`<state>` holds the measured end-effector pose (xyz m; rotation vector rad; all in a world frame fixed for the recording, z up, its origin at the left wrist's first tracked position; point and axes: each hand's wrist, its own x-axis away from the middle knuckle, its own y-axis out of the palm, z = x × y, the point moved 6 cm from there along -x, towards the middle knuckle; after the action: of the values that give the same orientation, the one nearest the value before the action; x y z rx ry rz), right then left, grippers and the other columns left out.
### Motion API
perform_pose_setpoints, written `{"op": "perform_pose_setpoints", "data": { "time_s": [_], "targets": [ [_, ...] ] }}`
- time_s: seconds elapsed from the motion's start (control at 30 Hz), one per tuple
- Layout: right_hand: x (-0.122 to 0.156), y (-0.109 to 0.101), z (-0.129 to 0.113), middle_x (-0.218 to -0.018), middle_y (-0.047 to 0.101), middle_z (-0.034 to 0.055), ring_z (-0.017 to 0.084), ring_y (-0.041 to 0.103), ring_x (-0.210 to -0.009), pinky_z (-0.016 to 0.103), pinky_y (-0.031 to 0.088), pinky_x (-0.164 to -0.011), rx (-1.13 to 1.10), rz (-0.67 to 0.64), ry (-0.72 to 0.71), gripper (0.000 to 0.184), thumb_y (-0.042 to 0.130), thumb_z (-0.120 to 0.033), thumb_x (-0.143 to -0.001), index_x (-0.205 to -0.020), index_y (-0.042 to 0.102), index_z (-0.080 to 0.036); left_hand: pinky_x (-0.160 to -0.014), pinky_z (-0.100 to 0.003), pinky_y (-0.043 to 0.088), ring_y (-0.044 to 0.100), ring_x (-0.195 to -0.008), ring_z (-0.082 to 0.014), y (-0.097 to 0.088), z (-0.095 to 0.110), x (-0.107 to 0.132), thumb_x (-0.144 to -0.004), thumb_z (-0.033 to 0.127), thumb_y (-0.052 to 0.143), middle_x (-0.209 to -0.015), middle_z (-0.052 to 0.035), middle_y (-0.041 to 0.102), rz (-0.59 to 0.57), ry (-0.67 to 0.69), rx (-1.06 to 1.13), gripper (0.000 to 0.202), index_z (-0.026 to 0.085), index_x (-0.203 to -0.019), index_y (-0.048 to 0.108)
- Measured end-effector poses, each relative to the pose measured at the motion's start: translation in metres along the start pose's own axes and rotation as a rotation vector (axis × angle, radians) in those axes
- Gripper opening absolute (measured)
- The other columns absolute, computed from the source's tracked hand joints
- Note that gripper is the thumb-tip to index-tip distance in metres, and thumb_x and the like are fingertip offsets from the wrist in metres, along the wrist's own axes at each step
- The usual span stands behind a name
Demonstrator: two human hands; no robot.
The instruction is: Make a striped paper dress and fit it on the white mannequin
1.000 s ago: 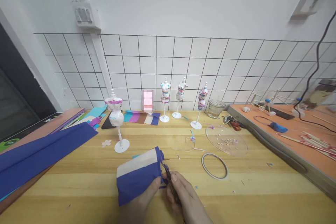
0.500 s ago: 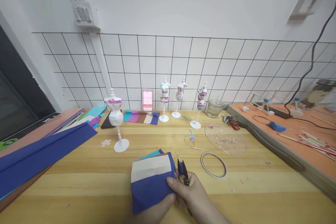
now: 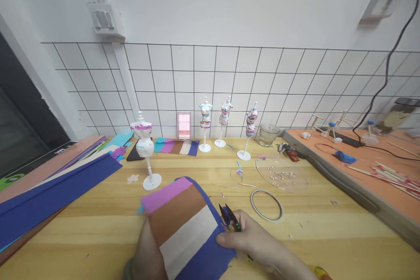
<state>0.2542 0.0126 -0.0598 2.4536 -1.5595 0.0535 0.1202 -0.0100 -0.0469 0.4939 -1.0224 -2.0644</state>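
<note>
Striped sheet: the striped sheet (image 3: 183, 223) is up off the table (image 3: 108, 232) between both hands, tilted, running purple, brown, cream, then blue toward the lower right. A bit of teal pokes out at its left corner.
Left hand: the left hand (image 3: 148, 249) is mostly tucked behind the sheet's left side, fingers hidden, so I honestly can't tell how closed it is.
Right hand: the right hand (image 3: 247, 232) is curled closed around the scissors (image 3: 232, 218), thumb laid on the sheet's blue end.
Scissors: tips pointing up and away from the person, dark blades parted a little, just beside the sheet's edge.
White ring: the white ring (image 3: 252, 201) lies flat past the right hand, with a clear disc (image 3: 267, 164) of small beads (image 3: 286, 175) behind it.
Mannequins: a bigger-looking mannequin (image 3: 144, 138) stands at left, and three more mannequins (image 3: 205, 116) are near the wall grid (image 3: 194, 78).
Back of table: another striped piece (image 3: 177, 147), lying flat.
</note>
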Motion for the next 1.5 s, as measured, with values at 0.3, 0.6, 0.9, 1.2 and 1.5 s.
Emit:
{"op": "perform_pose_setpoints", "data": {
  "time_s": [0.3, 0.6, 0.9, 1.2, 1.5],
  "targets": [
    [-0.008, 0.0, 0.005, -0.055, 0.052, -0.0025, 0.008, 0.045, -0.047, 0.021, 0.037, -0.049, 0.051, 0.012, -0.015, 0.016, 0.064, -0.028, -0.068, -0.062, 0.06, -0.014, -0.103, -0.049, 0.024, 0.041, -0.122, -0.0372, -0.013, 0.008, -0.015, -0.064, 0.073, 0.049, -0.118, -0.0127, 0.062, -0.065, -0.038, 0.008, 0.078, 0.018, -0.118, 0.059],
    [-0.009, -0.004, 0.007, -0.051, 0.053, -0.0043, 0.006, 0.042, -0.042, 0.018, 0.031, -0.043, -0.121, 0.13, 0.036, 0.019, 0.068, -0.031, -0.063, -0.062, 0.058, -0.015, -0.1, -0.047, 0.031, 0.044, -0.12, -0.0374, -0.018, 0.018, -0.018, -0.05, 0.083, 0.048, -0.118, -0.0109, 0.062, -0.008, 0.053, -0.15, 0.09, 0.023, -0.117, 0.058],
    [-0.009, 0.005, 0.007, -0.053, 0.05, -0.0044, 0.006, 0.038, -0.043, 0.018, 0.029, -0.042, 0.006, 0.034, -0.021, 0.014, 0.063, -0.028, -0.069, -0.063, 0.061, -0.015, -0.087, -0.044, 0.043, 0.063, -0.096, -0.0312, -0.009, 0.007, -0.029, -0.067, 0.016, 0.064, -0.101, -0.011, 0.071, 0.247, -0.07, -0.175, 0.05, 0.018, -0.116, 0.059],
    [-0.013, -0.001, 0.011, -0.054, 0.045, -0.0046, 0.008, 0.035, -0.05, 0.021, 0.03, -0.051, 0.044, 0.135, -0.105, 0.02, 0.068, -0.032, -0.069, -0.065, 0.058, -0.015, -0.081, -0.038, 0.047, 0.066, -0.086, -0.0277, -0.03, 0.013, -0.034, -0.058, 0.003, 0.056, -0.089, -0.0072, 0.074, 0.355, -0.012, -0.232, 0.041, 0.017, -0.093, 0.071],
    [-0.013, 0.003, 0.013, -0.056, 0.044, -0.005, 0.009, 0.036, -0.051, 0.022, 0.033, -0.054, 0.107, 0.11, -0.096, 0.023, 0.067, -0.036, -0.071, -0.069, 0.059, -0.015, -0.079, -0.04, 0.049, 0.067, -0.083, -0.027, -0.017, 0.011, -0.032, -0.08, 0.028, 0.056, -0.088, -0.0097, 0.073, 0.28, -0.044, -0.25, 0.025, 0.016, -0.097, 0.07]
  ]
}}
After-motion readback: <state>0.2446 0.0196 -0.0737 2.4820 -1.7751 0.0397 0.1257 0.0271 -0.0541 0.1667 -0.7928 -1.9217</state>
